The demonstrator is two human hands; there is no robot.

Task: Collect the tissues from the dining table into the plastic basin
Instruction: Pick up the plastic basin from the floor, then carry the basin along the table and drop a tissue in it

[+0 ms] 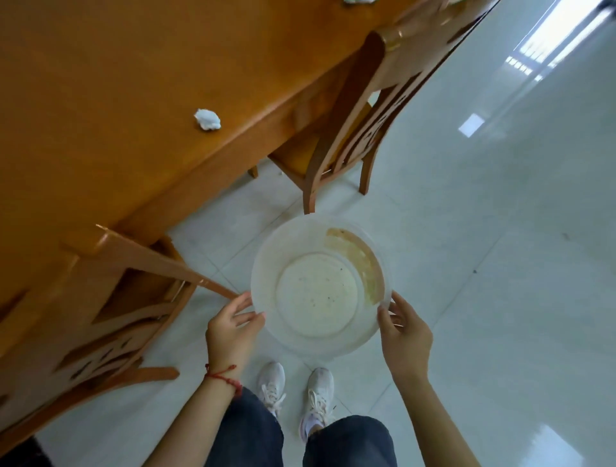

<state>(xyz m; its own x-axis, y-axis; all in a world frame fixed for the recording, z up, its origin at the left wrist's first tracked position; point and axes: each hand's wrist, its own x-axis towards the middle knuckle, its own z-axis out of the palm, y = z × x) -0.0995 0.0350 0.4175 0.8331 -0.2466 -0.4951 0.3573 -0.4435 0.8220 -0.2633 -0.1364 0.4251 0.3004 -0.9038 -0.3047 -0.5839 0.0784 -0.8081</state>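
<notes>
A translucent plastic basin [266,266], stained brown on one inner side and with no tissues in it, hangs over the white floor in front of me. My left hand [230,330] grips its near left rim, and my right hand [405,336] grips its near right rim. A crumpled white tissue [207,119] lies on the wooden dining table [100,100], up and to the left of the basin. Another white tissue [358,1] shows partly at the table's far end, cut by the top edge of the frame.
A wooden chair [350,140] stands tucked at the table's side just beyond the basin. A second wooden chair [100,316] is at the left, close to my left hand. Glossy white floor tiles [500,266] stretch to the right. My two white shoes [296,386] are below the basin.
</notes>
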